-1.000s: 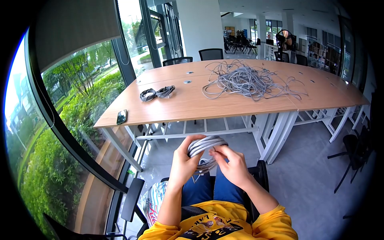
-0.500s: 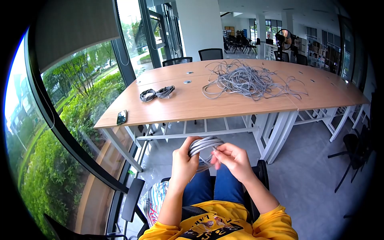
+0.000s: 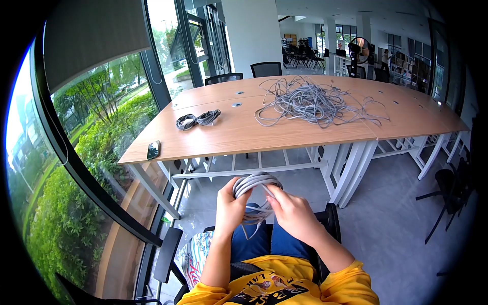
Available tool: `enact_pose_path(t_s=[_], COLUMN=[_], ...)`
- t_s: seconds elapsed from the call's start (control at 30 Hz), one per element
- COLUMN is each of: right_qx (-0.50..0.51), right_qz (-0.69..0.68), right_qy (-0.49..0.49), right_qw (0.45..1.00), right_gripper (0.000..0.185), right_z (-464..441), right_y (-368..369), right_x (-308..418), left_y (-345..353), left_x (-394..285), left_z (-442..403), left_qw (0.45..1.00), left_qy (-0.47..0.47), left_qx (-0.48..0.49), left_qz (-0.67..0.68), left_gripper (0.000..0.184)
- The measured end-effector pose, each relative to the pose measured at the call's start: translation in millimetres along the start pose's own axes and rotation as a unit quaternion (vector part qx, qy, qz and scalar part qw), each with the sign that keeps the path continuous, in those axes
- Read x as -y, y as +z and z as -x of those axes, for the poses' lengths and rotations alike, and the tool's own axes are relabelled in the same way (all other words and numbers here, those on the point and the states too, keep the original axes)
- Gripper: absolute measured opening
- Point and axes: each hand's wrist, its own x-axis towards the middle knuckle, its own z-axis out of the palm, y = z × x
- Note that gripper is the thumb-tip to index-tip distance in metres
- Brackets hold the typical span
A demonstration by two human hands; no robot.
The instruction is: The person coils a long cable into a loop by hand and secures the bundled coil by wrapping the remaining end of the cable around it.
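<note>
At the left end of the tabletop (image 3: 239, 140), a phone (image 3: 153, 150) lay near the edge, probably set there to leave room. Lower down, a patterned bag (image 3: 195, 254) sat just beside the person's left side. Right of the phone, a dark cord bundle (image 3: 206, 119) lay in two neat rounds, perhaps kept apart from the loose cable so that the two would not snag. The left hand (image 3: 230, 207) had its grip closed around the left side of a grey cable coil (image 3: 258, 178), held in the air above the lap; this seemed to keep the loops gathered. Some strands sagged lower, towards the jeans (image 3: 253, 239). The right hand (image 3: 292, 212) had its grip pinched on the coil's right side, apparently steadying the ring; how many strands it pinched could not be told. Farther right, a tangled cable pile (image 3: 316, 104) sprawled across the tabletop, well apart from the bundle.
</note>
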Motion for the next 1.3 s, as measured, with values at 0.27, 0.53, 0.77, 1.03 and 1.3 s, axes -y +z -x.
enact_pose_path(t_s=[0.27, 0.53, 0.77, 1.03, 1.3], right_qx=[-0.027, -0.072, 0.16, -0.025, 0.014], right_qz=[0.247, -0.193, -0.448, -0.092, -0.09], right_qy=[-0.055, 0.095, 0.255, 0.064, 0.073], right_qw=[0.967, 0.974, 0.842, 0.993, 0.993], right_gripper=[0.011, 0.027, 0.024, 0.009, 0.02], right_z=[0.8, -20.1, -15.3, -23.5, -17.2], right_y=[11.4, -26.7, -30.8, -34.5, -33.1], right_x=[-4.4, -10.4, -18.5, -2.4, -10.7], left_y=[13.0, -2.9, -6.7, -5.5, -11.2], left_x=[-5.5, -11.9, -18.3, -14.2, -15.5], left_z=[11.6, 10.2, 11.1, 8.8, 1.4], left_qw=[1.0, 0.983, 0.968, 0.984, 0.954], left_qy=[-0.001, -0.068, -0.064, -0.071, -0.085], left_qx=[0.003, 0.113, 0.191, 0.154, 0.081], left_qz=[-0.017, 0.125, 0.151, 0.044, 0.277], left_gripper=[0.013, 0.023, 0.025, 0.022, 0.039])
